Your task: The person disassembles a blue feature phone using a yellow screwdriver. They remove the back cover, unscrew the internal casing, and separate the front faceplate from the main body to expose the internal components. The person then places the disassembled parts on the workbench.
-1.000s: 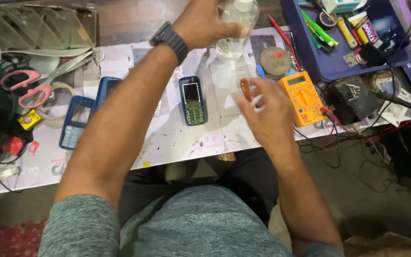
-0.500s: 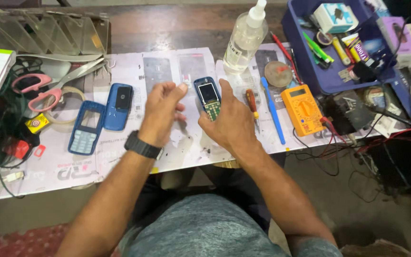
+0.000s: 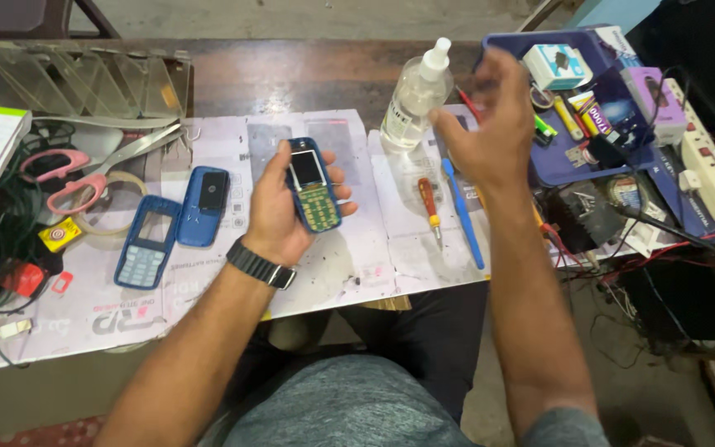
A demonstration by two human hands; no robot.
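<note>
My left hand (image 3: pixel 279 211) holds an opened small phone (image 3: pixel 313 185), its screen and bare green keypad board facing up, over the paper-covered bench. A black watch sits on that wrist. My right hand (image 3: pixel 487 124) hovers higher and to the right, fingers loosely curled with nothing in them, between the clear spray bottle (image 3: pixel 411 101) and the blue tray (image 3: pixel 614 99). A red-handled screwdriver (image 3: pixel 429 204) and a blue pry tool (image 3: pixel 460 211) lie on the paper just below that hand.
A blue phone front frame (image 3: pixel 146 245) and blue back cover (image 3: pixel 203 207) lie left of the held phone. Pink-handled scissors (image 3: pixel 84 170), tape and tangled wires fill the far left. A white power strip (image 3: pixel 709 178) and cables crowd the right edge.
The left hand has picked the phone up off the paper. The right hand has left the phone and risen toward the blue tray. The view has shifted slightly.
</note>
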